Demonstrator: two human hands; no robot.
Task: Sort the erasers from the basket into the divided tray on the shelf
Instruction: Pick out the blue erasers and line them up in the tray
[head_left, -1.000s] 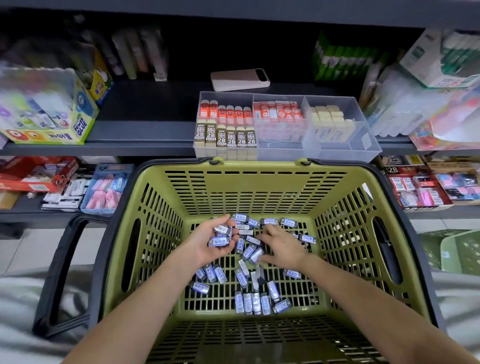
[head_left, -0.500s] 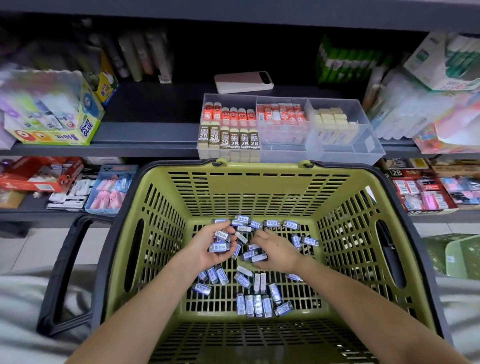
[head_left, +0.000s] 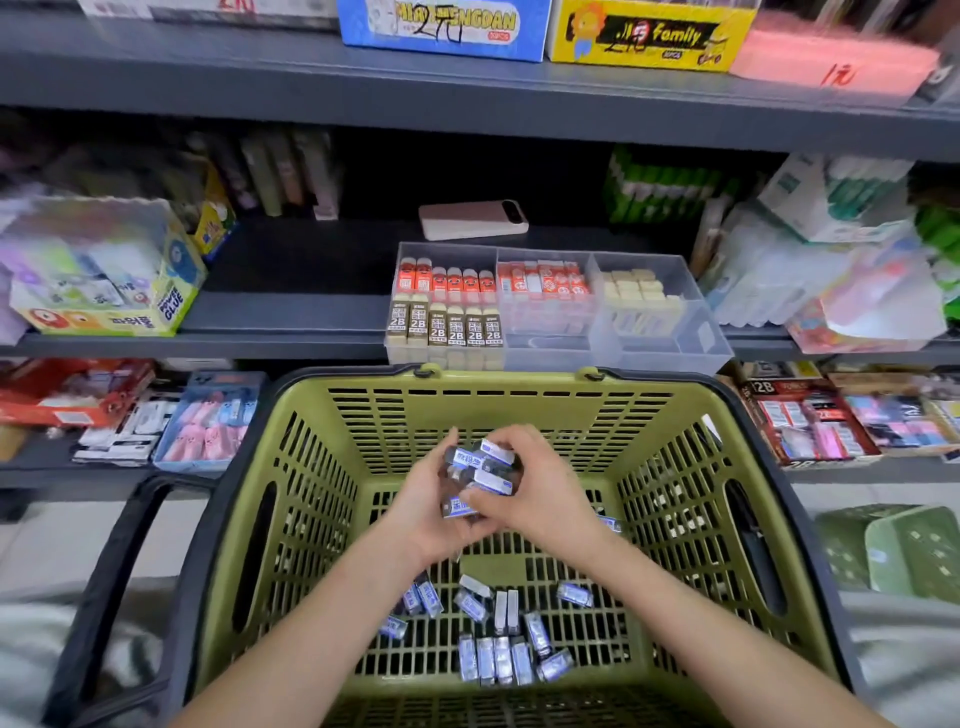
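Erasers (head_left: 498, 654), small blue-and-white sleeved blocks, loose on slotted floor of olive plastic basket (head_left: 675, 467). Above, left hand (head_left: 421, 509) and right hand (head_left: 540, 499) pressed together, curled round handful (head_left: 483, 473) of same blocks; raised off basket floor, where both were gathering half second ago. Pickup looks done, carry to shelf next. Beyond, clear rigid divided tray (head_left: 654, 358) on grey shelf (head_left: 291, 312); front middle and right cells seemingly unfilled.

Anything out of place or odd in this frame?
A pale pink phone-like device lies flat on the shelf behind the divided tray, seemingly not stock. Otherwise the left hand and right hand grip a bunch of erasers above the basket; nothing looks spilled or damaged.
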